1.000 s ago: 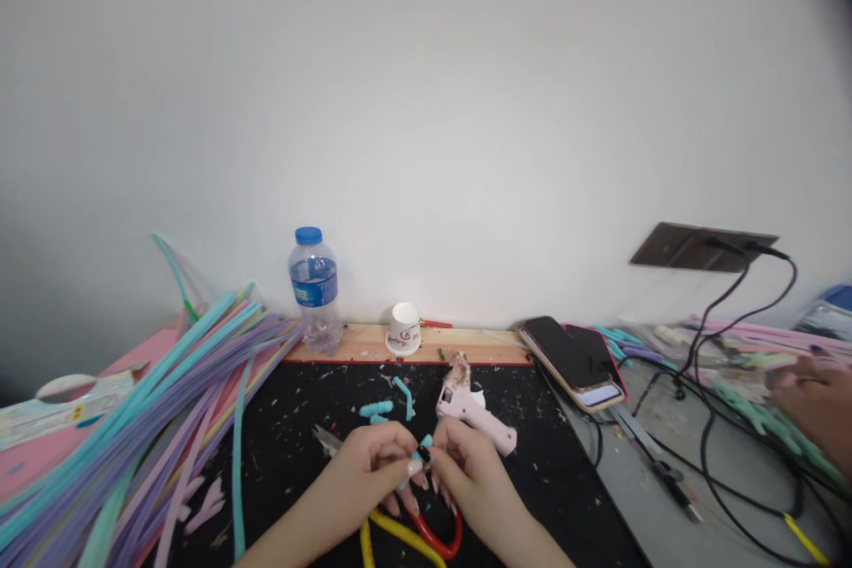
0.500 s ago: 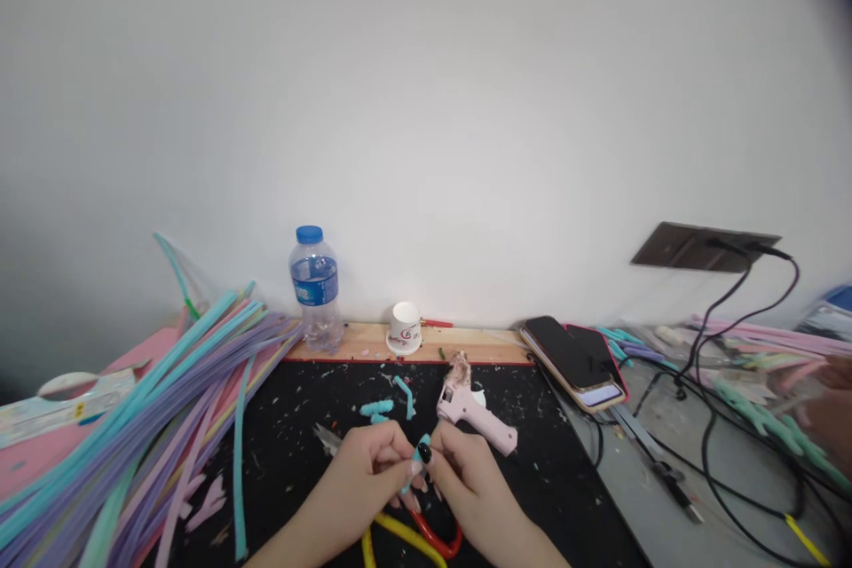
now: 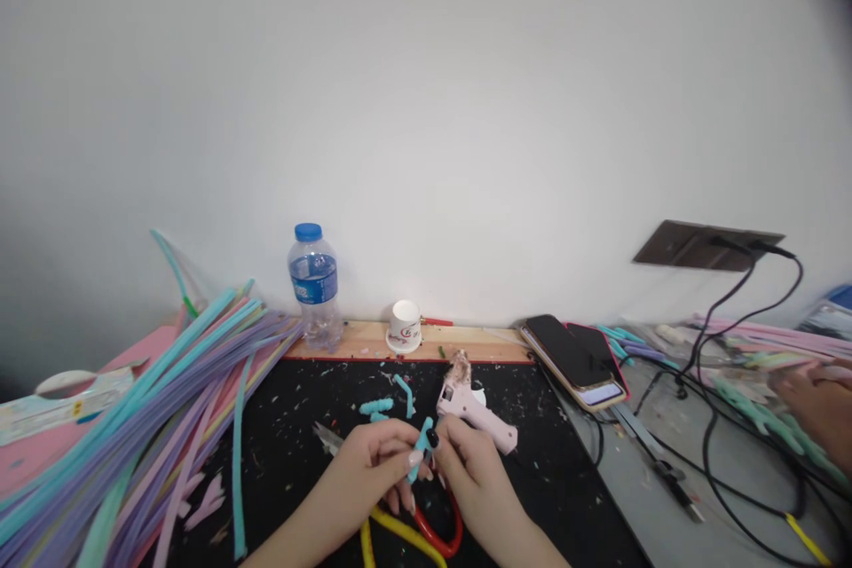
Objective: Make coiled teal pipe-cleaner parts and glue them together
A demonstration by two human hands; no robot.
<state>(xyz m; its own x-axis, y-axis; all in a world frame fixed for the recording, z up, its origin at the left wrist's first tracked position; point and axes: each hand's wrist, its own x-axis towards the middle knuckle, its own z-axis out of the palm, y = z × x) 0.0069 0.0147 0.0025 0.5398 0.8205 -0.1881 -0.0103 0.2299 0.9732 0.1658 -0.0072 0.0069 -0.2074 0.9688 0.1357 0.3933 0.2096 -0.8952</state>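
Observation:
Between my two hands is a short piece of light-blue fuzzy pipe cleaner, tilted up. My left hand pinches it between thumb and fingertips. My right hand is closed at the piece's right side, its black-nailed thumb against it; the fingertips are partly hidden. Red and yellow looped handles, seemingly of scissors, lie on the black mat beneath my hands. A silver pointed blade shows left of my left hand. Coiled light-blue pieces and a bent one lie just beyond.
A pink glue gun lies beyond my right hand. Bundled coloured pipe cleaners fill the left. Behind stand a water bottle and paper cup. Phones and black cables lie right, near another person's hand.
The light-blue piece has shifted slightly upward and right, and more of it shows between my fingers. The other person's hand at the far right has moved a little.

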